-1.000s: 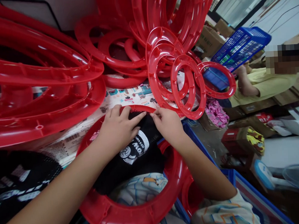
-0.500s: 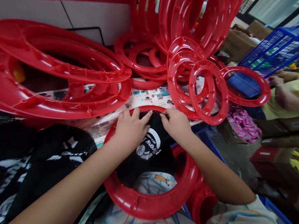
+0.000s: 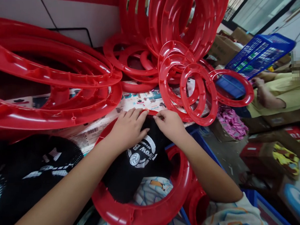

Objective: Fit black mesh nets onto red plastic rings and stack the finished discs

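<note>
A red plastic ring (image 3: 145, 215) rests over my lap, with a black cloth (image 3: 123, 176) with white lettering and a ball print spread across part of its opening. My left hand (image 3: 128, 128) grips the ring's far rim, fingers bent over it and the thumb lying over the cloth. Close beside it, my right hand (image 3: 172, 124) pinches the cloth's edge at the same rim between thumb and forefinger. The exact spot under the fingertips is hidden.
Large red rings (image 3: 72, 113) lean at the left; smaller rings (image 3: 199, 93) stand at the right. More black printed cloths (image 3: 49, 154) lie at my left. Beyond, a co-worker in a yellow top (image 3: 272, 96) sits by a blue basket (image 3: 260, 53) and boxes with pink pieces (image 3: 232, 123).
My view has swung right, so the surroundings sit further left. My left fingers have drawn closer together over the rim, and more of the white print shows. My right hand keeps its pinch.
</note>
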`<state>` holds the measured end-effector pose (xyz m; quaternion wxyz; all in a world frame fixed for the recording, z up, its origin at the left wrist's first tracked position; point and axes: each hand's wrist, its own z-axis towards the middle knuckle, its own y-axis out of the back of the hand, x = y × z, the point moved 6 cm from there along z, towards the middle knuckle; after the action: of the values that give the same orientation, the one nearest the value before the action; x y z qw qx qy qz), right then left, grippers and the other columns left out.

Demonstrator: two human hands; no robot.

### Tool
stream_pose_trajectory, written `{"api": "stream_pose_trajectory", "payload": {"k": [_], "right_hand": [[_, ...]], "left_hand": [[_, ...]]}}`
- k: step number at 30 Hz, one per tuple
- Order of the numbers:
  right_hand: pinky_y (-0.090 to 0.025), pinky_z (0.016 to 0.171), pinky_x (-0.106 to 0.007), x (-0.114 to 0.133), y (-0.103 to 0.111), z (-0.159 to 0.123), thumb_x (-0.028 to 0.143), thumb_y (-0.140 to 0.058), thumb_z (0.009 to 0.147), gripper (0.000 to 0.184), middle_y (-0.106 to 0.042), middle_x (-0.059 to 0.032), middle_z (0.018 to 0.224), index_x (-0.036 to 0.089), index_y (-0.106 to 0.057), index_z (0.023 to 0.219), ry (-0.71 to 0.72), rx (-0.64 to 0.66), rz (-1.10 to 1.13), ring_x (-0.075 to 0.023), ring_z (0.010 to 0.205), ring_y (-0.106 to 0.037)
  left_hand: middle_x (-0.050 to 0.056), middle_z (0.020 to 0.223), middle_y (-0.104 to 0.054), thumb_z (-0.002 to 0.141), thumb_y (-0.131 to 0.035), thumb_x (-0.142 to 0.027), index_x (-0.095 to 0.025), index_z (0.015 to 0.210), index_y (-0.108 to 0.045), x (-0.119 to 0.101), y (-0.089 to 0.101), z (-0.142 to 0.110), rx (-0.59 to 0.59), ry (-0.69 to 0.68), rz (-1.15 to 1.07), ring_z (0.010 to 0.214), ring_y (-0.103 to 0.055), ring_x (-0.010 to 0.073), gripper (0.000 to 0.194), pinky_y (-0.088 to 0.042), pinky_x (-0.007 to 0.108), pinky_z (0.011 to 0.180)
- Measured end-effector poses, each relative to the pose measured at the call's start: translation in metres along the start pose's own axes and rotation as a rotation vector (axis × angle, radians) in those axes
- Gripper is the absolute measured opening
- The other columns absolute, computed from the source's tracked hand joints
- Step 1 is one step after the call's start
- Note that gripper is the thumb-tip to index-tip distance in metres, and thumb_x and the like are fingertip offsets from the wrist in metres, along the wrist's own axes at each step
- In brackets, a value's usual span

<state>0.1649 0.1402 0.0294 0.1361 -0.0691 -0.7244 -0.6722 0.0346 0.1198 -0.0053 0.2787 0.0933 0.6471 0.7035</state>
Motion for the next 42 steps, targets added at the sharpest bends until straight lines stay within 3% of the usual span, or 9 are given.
{"api": "stream_pose_trajectory", "payload": {"k": [5, 15, 24, 31, 42], "right_hand": [[-0.041, 0.067, -0.026, -0.003, 0.002, 0.002, 0.026, -0.055, 0.089, 0.02, -0.073, -0.0064, 0.083, 0.016, -0.072, 0.086, -0.042, -0.014, -0.016, -0.0167, 0.076, -0.063], [-0.039, 0.061, -0.026, -0.009, 0.0, 0.004, 0.029, -0.054, 0.09, 0.023, -0.073, -0.0064, 0.079, 0.016, -0.073, 0.086, -0.101, 0.029, -0.052, -0.0164, 0.069, -0.062], [-0.044, 0.069, -0.032, -0.006, -0.002, 0.008, 0.029, -0.051, 0.089, 0.027, -0.074, -0.0126, 0.09, 0.015, -0.074, 0.091, -0.113, 0.039, -0.211, -0.0253, 0.085, -0.067], [-0.043, 0.068, -0.029, -0.006, -0.004, 0.011, 0.03, -0.054, 0.089, 0.023, -0.074, -0.0084, 0.086, 0.017, -0.073, 0.089, -0.13, 0.047, -0.123, -0.0215, 0.082, -0.066], [-0.042, 0.071, -0.029, 0.0, -0.004, -0.023, 0.033, -0.057, 0.09, 0.021, -0.074, -0.0069, 0.085, 0.018, -0.071, 0.09, -0.107, 0.065, -0.105, -0.0202, 0.081, -0.065]], "left_hand": [[0.018, 0.138, -0.052, 0.091, -0.043, -0.044, -0.016, 0.135, -0.048, 0.001, 0.001, -0.003, -0.043, -0.049, -0.023, 0.124, -0.048, 0.035, 0.052, -0.04, 0.05, 0.098], [0.018, 0.139, -0.049, 0.092, -0.043, -0.042, -0.028, 0.14, -0.047, -0.003, -0.002, -0.006, -0.032, -0.071, 0.045, 0.122, -0.048, 0.0374, 0.05, -0.041, 0.051, 0.094], [0.017, 0.139, -0.05, 0.092, -0.045, -0.04, -0.035, 0.142, -0.044, -0.002, -0.002, -0.005, -0.017, -0.063, 0.039, 0.121, -0.048, 0.0382, 0.051, -0.04, 0.053, 0.093], [0.018, 0.137, -0.051, 0.091, -0.045, -0.04, -0.029, 0.141, -0.047, -0.001, -0.002, -0.006, -0.016, -0.053, 0.068, 0.118, -0.05, 0.0387, 0.051, -0.041, 0.053, 0.091], [0.018, 0.138, -0.05, 0.092, -0.043, -0.042, -0.028, 0.142, -0.045, -0.001, -0.002, -0.008, -0.042, -0.065, 0.106, 0.116, -0.051, 0.0379, 0.052, -0.042, 0.051, 0.089]]}}
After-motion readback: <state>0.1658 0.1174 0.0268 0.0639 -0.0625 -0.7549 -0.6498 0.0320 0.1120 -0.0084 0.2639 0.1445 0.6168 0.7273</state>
